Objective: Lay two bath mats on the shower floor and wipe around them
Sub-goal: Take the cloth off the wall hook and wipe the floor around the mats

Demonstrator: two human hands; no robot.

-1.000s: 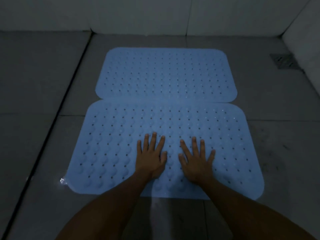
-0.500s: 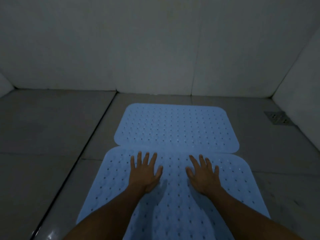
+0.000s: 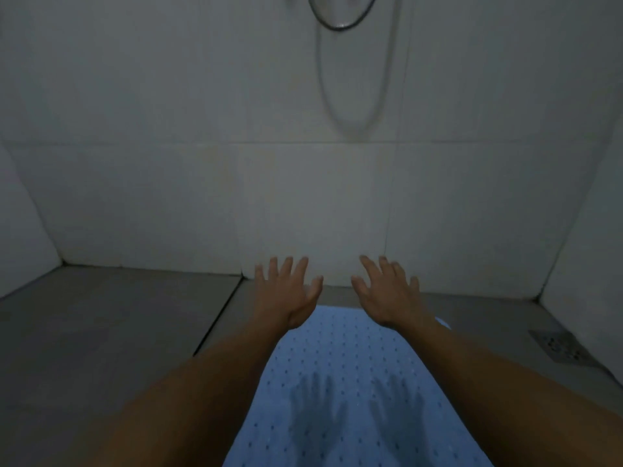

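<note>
Bath mat [image 3: 344,382], pale blue and dotted with holes, lies flat on the shower floor [image 3: 111,332] in the lower centre of the frame, its long run stretching away from the camera toward the back wall [image 3: 202,197]. Above it, the left hand [image 3: 286,291] and right hand [image 3: 387,294] are spread wide with fingers splayed, palms down and holding nothing; their twin shadows fall on the mat below, which suggests both are lifted clear of it. The hands sit side by side at much the same reach, just above the mat's far edge, so neither is clearly nearer. Only one blue surface can be made out here; whether a seam divides it into two mats is hidden by the arms. A floor drain [image 3: 559,348] sits at the right edge, a shower hose [image 3: 340,25] loops at the top. No cloth is in view, so wiping appears not yet begun.
</note>
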